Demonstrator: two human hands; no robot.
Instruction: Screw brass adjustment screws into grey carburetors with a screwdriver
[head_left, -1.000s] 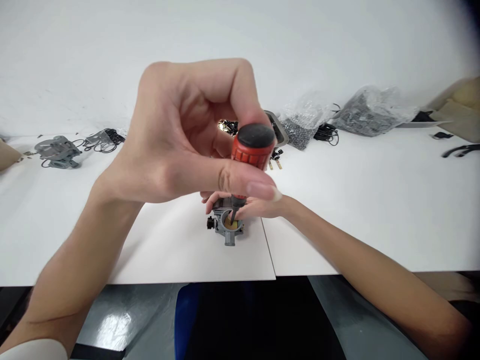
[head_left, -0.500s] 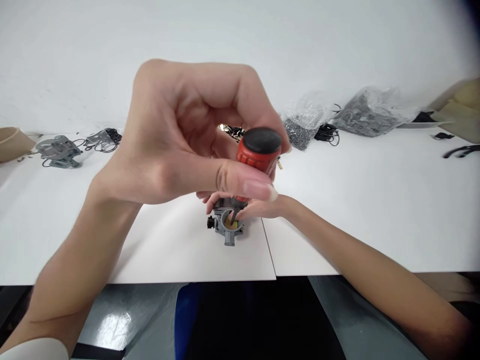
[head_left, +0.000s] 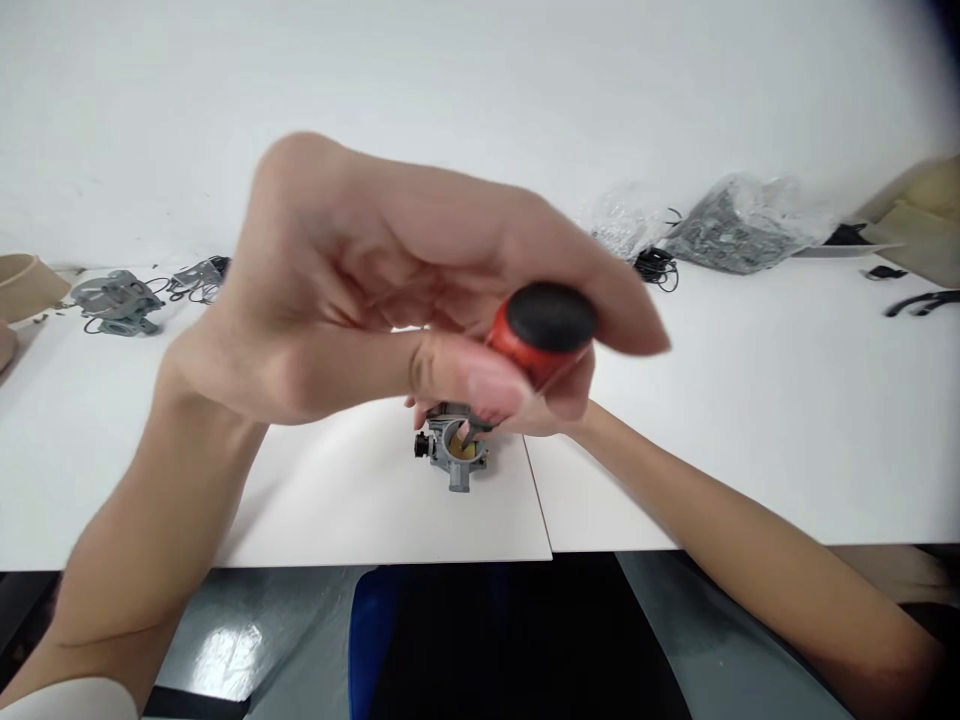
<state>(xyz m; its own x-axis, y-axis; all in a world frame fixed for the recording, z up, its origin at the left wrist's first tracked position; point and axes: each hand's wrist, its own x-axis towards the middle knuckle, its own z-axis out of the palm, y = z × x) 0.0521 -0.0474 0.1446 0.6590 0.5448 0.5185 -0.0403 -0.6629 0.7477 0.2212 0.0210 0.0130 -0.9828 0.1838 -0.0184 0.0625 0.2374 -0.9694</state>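
Close to the camera, my left hand [head_left: 337, 250] grips a screwdriver [head_left: 547, 325] with a red handle and a black end cap. Thumb and fingers press on the handle, while the index finger reaches out past the cap. The shaft points down into the round bore of a small grey metal carburetor [head_left: 459, 478], where a brass-coloured plate shows. My right hand [head_left: 544, 418] is behind the carburetor and steadies it on the white table; my left hand covers much of it. A few right fingertips show at the carburetor's far left side.
At the left stand a beige container [head_left: 30, 285] and another grey metal part [head_left: 118, 300], with black cables [head_left: 199, 280] beside it. Clear plastic bags [head_left: 742, 225] and a coiled black cable [head_left: 656, 267] lie along the wall. Black-handled tools [head_left: 926, 302] rest at the far right.
My left hand has turned at the screwdriver handle; its index finger has stretched out to the right. The handle's top has shifted slightly right and down. The carburetor stays in place.
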